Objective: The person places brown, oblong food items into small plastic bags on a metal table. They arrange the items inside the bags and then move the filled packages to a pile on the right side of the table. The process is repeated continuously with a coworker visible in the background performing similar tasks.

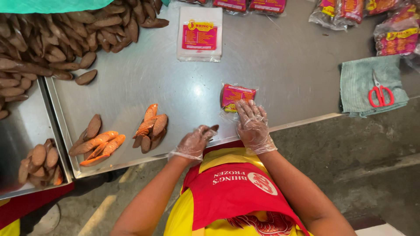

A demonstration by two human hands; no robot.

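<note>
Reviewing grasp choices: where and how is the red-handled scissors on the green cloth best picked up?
Probably by the red handle loops of the scissors, coming from above and from the table's near edge. It lies flat on the green cloth with the loops toward that edge and the blades pointing away, so the fingers stay clear of them.

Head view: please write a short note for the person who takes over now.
Left hand: gloved, holding a brown piece at the table edge.
Right hand: gloved, open, fingers resting on the small packet.
Two sorted piles lie left of the hands; big heap at far left.
Done: one packet partly filled. Filled packs at far right.
Left: the piles are unpacked; empty bags wait ahead.
</note>
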